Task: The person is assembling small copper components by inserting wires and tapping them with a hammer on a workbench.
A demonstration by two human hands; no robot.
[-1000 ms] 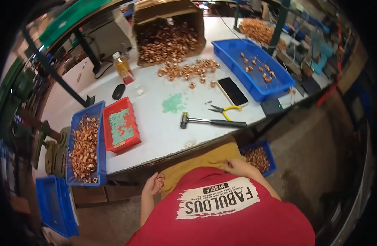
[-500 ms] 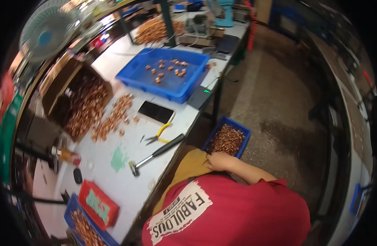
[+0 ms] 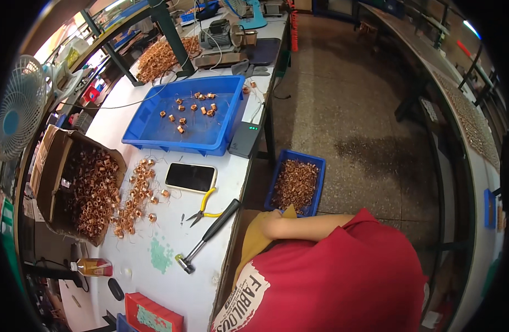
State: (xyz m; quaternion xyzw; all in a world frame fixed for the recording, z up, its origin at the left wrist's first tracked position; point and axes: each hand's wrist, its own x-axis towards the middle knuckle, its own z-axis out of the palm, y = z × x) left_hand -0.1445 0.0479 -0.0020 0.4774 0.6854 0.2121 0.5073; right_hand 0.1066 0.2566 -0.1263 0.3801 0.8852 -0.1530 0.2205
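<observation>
My right hand (image 3: 272, 223) is low beside the table's front edge, its forearm reaching in from a red sleeve (image 3: 370, 249). It is closed on a mustard-yellow cloth (image 3: 254, 237) that lies over my lap; the fingertips are partly hidden. My left hand is out of view. Just beyond the right hand, a blue bin (image 3: 319, 191) full of small copper coils (image 3: 294, 185) stands on the floor. On the table nearby lie a hammer (image 3: 209, 235) with a black grip, yellow-handled pliers (image 3: 203, 209) and a phone (image 3: 191, 177).
A large blue tray (image 3: 154, 138) holds several copper coils. A tipped cardboard box (image 3: 48, 182) spills more onto the white table. Green pieces (image 3: 161, 254) lie near a red bin (image 3: 174, 321). A bottle (image 3: 94, 267), a power bank (image 3: 244, 139) and a fan (image 3: 16, 105) are also around.
The view has swung, so the table's things appear shifted left. My right hand has drawn back a little from the floor bin, still at the mustard-yellow cloth. The tools on the table stay put.
</observation>
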